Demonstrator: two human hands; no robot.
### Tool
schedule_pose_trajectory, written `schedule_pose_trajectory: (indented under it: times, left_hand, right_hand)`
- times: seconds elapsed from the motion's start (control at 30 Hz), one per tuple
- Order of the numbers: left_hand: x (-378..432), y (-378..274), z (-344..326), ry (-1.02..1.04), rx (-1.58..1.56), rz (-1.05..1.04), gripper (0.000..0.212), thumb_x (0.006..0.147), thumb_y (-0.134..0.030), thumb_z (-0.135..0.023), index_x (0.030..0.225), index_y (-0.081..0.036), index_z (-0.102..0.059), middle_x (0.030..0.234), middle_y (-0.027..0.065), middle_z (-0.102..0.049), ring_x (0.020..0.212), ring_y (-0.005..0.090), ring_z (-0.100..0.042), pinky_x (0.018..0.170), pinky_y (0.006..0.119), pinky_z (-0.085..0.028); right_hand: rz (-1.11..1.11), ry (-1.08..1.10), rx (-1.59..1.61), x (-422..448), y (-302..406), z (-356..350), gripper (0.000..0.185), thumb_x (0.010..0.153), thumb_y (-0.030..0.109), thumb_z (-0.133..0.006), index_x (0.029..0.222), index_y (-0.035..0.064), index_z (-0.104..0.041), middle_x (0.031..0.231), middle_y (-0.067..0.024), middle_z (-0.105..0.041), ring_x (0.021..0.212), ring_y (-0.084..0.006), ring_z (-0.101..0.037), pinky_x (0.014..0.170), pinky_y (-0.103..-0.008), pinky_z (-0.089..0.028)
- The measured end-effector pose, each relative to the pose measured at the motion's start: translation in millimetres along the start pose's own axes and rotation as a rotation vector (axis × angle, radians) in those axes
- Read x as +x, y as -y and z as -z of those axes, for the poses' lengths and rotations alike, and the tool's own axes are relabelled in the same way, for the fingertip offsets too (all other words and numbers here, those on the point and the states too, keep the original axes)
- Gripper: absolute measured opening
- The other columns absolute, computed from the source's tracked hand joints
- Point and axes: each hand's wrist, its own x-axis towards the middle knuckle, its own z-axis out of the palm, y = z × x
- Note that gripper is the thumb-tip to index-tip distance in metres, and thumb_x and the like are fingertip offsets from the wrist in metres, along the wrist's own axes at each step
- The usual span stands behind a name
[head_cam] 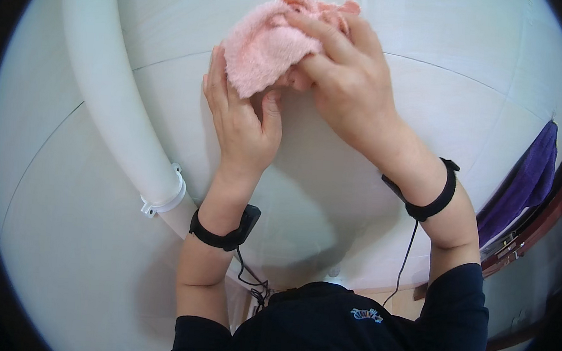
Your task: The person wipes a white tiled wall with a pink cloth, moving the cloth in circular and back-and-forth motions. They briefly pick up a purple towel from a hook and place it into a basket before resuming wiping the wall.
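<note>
A fluffy pink cloth (269, 54) is bunched up in front of a pale tiled wall (439, 108), near the top of the view. My right hand (354, 78) grips it from the right, with fingertips sunk into the folds. On the cloth's left side is my left hand (241, 120), its thumb apart and some of its fingers partly covered by the cloth. Whether those fingers pinch the cloth or only rest against it is hidden. Each forearm wears a black strap with a small device, the left strap (219, 237) and the right strap (428, 208).
A thick white pipe (108, 83) runs down the wall at left, held by a white clamp (163, 199). At right hangs a purple towel (521, 185) beside a dark reddish door frame (543, 230). Thin black cables (406, 260) trail from both straps.
</note>
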Motion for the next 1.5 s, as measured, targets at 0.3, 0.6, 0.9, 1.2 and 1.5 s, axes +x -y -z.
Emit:
schedule_pose_trajectory:
  times: [0.3,0.6,0.9,1.2,1.5]
  left_hand:
    - [-10.7,13.7,14.0,-0.013,0.070,0.036,0.060,0.090,-0.028,-0.056,0.134,0.008,-0.038,0.145,0.0264,-0.028,0.135,0.0402,-0.026,0.107,0.052,-0.021]
    - [-20.9,26.3,21.5,-0.072,0.044,0.107,0.059,0.087,-0.021,-0.058,0.135,0.006,-0.036,0.144,0.0269,-0.030,0.134,0.0412,-0.028,0.107,0.055,-0.020]
    - [-34.3,33.1,29.9,-0.173,-0.088,0.113,0.055,0.088,-0.016,-0.057,0.133,0.008,-0.035,0.142,0.0272,-0.032,0.130,0.0418,-0.032,0.106,0.048,-0.026]
    - [-51.9,32.6,37.4,-0.244,-0.058,0.137,0.064,0.088,-0.015,-0.055,0.137,0.010,-0.023,0.145,0.0337,-0.019,0.134,0.0454,-0.025,0.110,0.048,-0.024]
    - [-67.7,34.9,43.8,-0.288,-0.075,0.048,0.069,0.095,-0.032,-0.044,0.141,0.011,-0.015,0.148,0.0341,-0.012,0.138,0.0463,-0.017,0.112,0.049,-0.019]
  right_hand:
    - [-0.041,-0.085,-0.043,29.4,-10.0,-24.0,0.014,0.062,0.011,-0.067,0.075,0.0091,-0.063,0.110,-0.0038,-0.063,0.090,-0.0274,-0.056,0.071,-0.0382,-0.046]
    - [-0.063,-0.048,0.016,41.7,18.5,-48.8,0.011,0.063,0.011,-0.066,0.074,0.0102,-0.065,0.106,-0.0036,-0.065,0.087,-0.0266,-0.057,0.074,-0.0365,-0.046]
    - [-0.008,0.038,0.110,35.4,65.9,-78.7,0.006,0.064,0.014,-0.066,0.069,0.0138,-0.063,0.109,-0.0005,-0.063,0.092,-0.0258,-0.054,0.079,-0.0375,-0.043]
    - [-0.027,-0.067,0.116,51.3,72.6,-107.1,0.004,0.064,0.018,-0.065,0.066,0.0145,-0.064,0.106,-0.0016,-0.062,0.098,-0.0237,-0.054,0.086,-0.0365,-0.042]
    - [-0.001,0.160,0.277,23.7,103.8,-102.2,0.012,0.055,0.015,-0.071,0.061,0.0122,-0.062,0.114,-0.0016,-0.062,0.102,-0.0234,-0.054,0.084,-0.0355,-0.043]
